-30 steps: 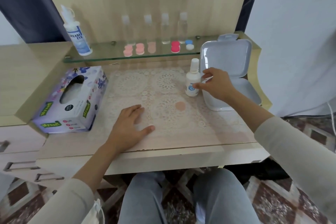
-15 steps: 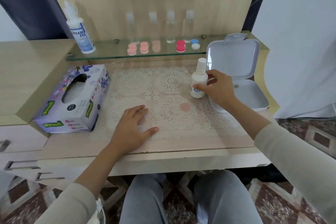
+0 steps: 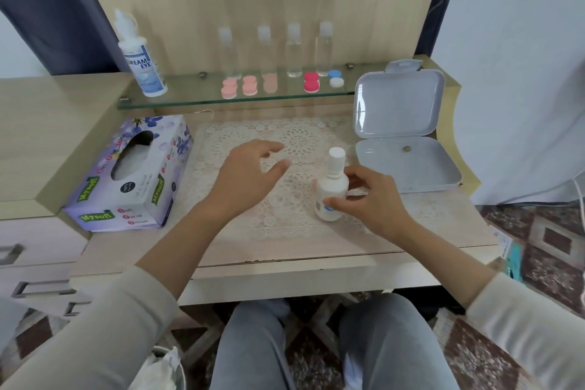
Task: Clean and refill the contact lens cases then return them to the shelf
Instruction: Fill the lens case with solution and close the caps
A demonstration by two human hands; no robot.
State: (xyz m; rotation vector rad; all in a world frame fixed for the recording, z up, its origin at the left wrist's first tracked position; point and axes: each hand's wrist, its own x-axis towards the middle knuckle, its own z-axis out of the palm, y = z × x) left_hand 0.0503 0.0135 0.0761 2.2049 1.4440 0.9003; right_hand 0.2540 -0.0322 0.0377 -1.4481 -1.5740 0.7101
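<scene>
The right hand grips a small white bottle with a white cap, the thumb across its lower front and the fingers curled round the back. The bottle is close to upright over the near right part of a lace mat on the worktop; I cannot tell whether its base rests on the mat. The left hand is over the middle of the mat, its fingers spread and loosely bent, holding nothing. The contact lens cases sit in a row on the glass shelf at the back: three pale pink cases to the left, a red case and a blue and white case to the right. Behind them four clear bottles with pale caps stand against the wooden back panel, and a larger white bottle labelled DREAM EYE stands at the shelf's left end. A purple flowered tissue box lies on the worktop left of the mat. Right of the mat a grey plastic box stands open, its lid upright, with one small dark speck in its base. The person's knees in grey trousers show below the worktop edge.
</scene>
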